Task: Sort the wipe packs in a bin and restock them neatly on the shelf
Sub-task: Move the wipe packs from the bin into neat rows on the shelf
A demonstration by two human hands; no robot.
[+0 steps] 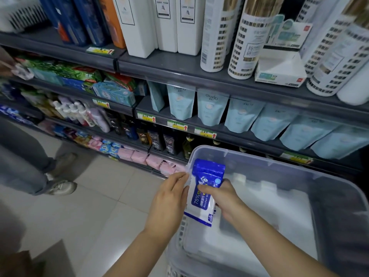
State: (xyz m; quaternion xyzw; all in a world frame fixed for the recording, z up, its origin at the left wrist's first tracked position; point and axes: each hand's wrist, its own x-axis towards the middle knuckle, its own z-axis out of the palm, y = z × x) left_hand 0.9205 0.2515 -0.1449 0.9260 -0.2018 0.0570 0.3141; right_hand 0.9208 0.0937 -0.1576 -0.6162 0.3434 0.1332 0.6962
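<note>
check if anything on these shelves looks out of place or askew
A white carton on the upper shelf sits wedged among tall patterned bottles, its top seemingly open. Nothing else stands out.

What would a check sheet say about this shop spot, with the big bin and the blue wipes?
Surface: pale tiled floor; grey shelf rows.
Job's things: blue-and-white wipe pack held over the clear bin; white packs lie inside, blurred.
Clutter: nothing seen.
Grips: left hand pinches the pack's edge; right hand holds its other side, thumb on the front.
Cables: nothing seen.
Surroundings: light blue pouches, tall bottles, another person's legs at the left.
</note>
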